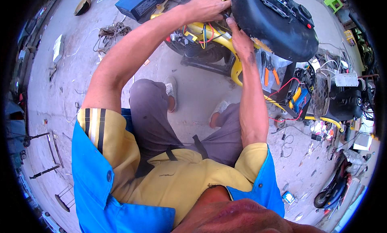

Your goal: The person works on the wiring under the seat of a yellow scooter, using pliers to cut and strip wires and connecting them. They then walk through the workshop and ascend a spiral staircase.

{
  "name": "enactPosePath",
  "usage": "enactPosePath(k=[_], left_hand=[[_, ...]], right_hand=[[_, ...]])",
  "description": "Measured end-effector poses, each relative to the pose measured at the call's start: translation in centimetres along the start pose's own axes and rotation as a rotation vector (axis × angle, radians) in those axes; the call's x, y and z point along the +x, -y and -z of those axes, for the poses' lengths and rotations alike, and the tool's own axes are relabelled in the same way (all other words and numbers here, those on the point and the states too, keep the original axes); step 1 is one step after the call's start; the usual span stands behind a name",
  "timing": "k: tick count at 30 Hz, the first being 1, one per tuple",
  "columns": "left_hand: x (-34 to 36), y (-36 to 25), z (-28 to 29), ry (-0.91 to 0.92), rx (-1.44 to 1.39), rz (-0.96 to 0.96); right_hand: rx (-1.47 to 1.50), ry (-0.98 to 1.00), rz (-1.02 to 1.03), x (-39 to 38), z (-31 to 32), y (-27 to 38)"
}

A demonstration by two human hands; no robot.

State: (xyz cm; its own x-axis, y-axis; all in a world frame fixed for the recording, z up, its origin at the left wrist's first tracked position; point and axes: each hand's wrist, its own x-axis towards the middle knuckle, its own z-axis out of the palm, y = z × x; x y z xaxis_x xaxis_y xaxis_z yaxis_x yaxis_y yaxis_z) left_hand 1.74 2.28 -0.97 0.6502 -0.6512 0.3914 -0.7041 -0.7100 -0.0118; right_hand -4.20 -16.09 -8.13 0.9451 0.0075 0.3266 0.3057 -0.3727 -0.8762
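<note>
A black scooter seat [258, 21] is tipped up, with metal hardware on the side that faces me. Beside its left edge my left hand [207, 8] is closed, its fingertips partly hidden at the seat. Just below, my right hand [242, 41] is closed too, thumb raised by a small dark piece [227, 17] between the hands. What either hand grips is too small or covered to name. Under them runs the yellow scooter frame [217, 33], with loose coloured wires [206, 36] hanging out.
A blue box [141, 5] lies at the far left of the scooter. Orange-handled pliers [270, 71] hang at the right, near a tangle of cables and tools [298, 98]. A bundle of wires [113, 33] lies on the floor at left. A green stool [332, 1] stands far right.
</note>
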Motion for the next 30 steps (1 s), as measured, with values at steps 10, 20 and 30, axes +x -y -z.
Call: enactPosePath(k=[10,20,30], left_hand=[[2.7,-2.4,3.3,0.301,0.254,-0.160],[2.6,-1.9,6.7,0.132,0.098,-0.422],[-3.8,-8.7,6.3,0.072,-0.177,-0.087]], right_hand=[[-0.119,0.054,0.075,0.0,1.8,-1.7],[-0.440,-0.135,0.367,-0.5,2.0,-3.6],[-0.634,-0.208,0.408,1.2,1.4,-5.4]])
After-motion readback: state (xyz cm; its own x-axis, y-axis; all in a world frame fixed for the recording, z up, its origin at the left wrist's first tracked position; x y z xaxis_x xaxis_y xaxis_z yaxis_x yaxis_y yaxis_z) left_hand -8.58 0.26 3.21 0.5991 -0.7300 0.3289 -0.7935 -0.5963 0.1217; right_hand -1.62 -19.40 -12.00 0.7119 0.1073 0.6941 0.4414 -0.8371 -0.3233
